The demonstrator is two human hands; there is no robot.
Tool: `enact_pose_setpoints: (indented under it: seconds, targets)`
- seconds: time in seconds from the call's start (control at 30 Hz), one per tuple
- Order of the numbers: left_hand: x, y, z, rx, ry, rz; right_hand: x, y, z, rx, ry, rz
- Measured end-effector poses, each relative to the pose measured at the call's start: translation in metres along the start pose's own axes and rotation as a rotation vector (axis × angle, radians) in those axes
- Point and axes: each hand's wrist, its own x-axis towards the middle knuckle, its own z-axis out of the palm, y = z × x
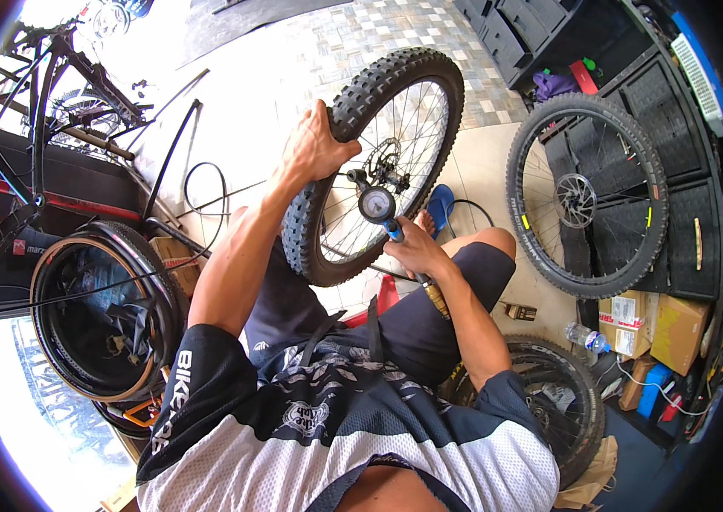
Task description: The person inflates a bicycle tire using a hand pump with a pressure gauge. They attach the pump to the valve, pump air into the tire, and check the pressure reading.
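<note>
A bicycle wheel with a knobby black tire [442, 72] stands upright and tilted in front of me, a brake disc at its hub. My left hand [314, 147] is closed round the tire on its near left side, thumb toward the spokes. In my right hand [419, 247] is a tire inflator with a round dial gauge [377, 205] and a blue section below it. The gauge lies in front of the lower spokes. Whether the inflator's head sits on the valve I cannot tell. My right fingers wrap the handle, from which a hose runs down by my thigh.
A second wheel [658, 192] leans against black drawers at the right. Below it are cardboard boxes [677, 333], a plastic bottle [587, 338] and another tire [587, 427]. Stacked tires [46, 358] and a bike frame [41, 128] stand left. A black cable [199, 166] loops over the floor.
</note>
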Motion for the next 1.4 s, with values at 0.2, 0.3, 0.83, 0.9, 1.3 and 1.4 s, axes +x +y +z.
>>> enact_pose_setpoints:
  seconds: [0.2,0.3,0.83,0.9,1.3,1.4]
  targets:
    - [-0.004,0.004,-0.001,-0.004,0.010,0.011,0.001,-0.004,0.001,-0.002,-0.004,-0.018]
    - [-0.004,0.005,0.000,0.004,0.010,0.006,0.001,-0.003,0.003,-0.016,0.012,0.001]
    - [-0.002,0.005,0.004,0.012,0.019,0.016,0.000,0.004,0.003,0.063,-0.019,-0.059]
    - [-0.002,0.005,0.005,0.012,0.023,0.019,0.000,0.003,0.004,0.084,-0.035,-0.049]
    - [-0.003,0.012,0.004,0.007,0.031,0.010,0.002,0.004,0.003,0.055,-0.019,-0.024]
    - [-0.002,0.011,0.004,-0.005,0.021,0.010,0.001,0.001,0.003,-0.044,0.014,-0.029]
